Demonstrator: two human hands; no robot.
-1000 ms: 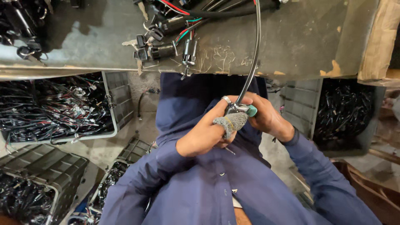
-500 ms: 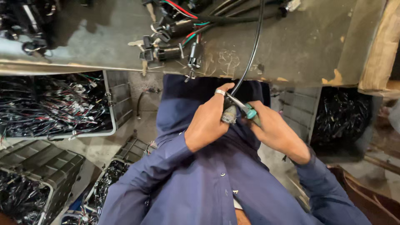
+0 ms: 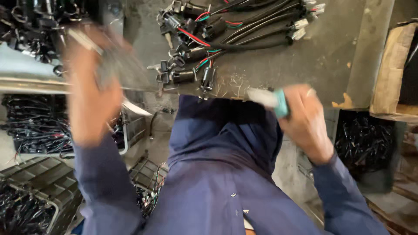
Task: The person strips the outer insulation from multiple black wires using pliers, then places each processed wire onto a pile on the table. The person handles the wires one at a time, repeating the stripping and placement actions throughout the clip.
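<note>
Teal-handled tool with a pale tip (image 3: 272,101) sits clamped in my right hand (image 3: 305,122), its fingers curled shut around the grip, tip pointing left near the grey counter (image 3: 339,48) edge. My left hand (image 3: 91,95) is raised and blurred; I cannot tell its grip. Black wire harnesses (image 3: 209,39) lie on the counter.

bench top (image 3: 270,65): matt grey, scratched and stained, ahead of both hands
cables (image 3: 244,30): black matt sheathing, glossy plastic plugs, between the hands
tool (image 3: 278,102): teal plastic grip in the right hand (image 3: 307,124)
sleeves (image 3: 100,187): navy woven cloth, matt
cardboard box (image 3: 392,74): rough brown, beyond the right hand
</note>
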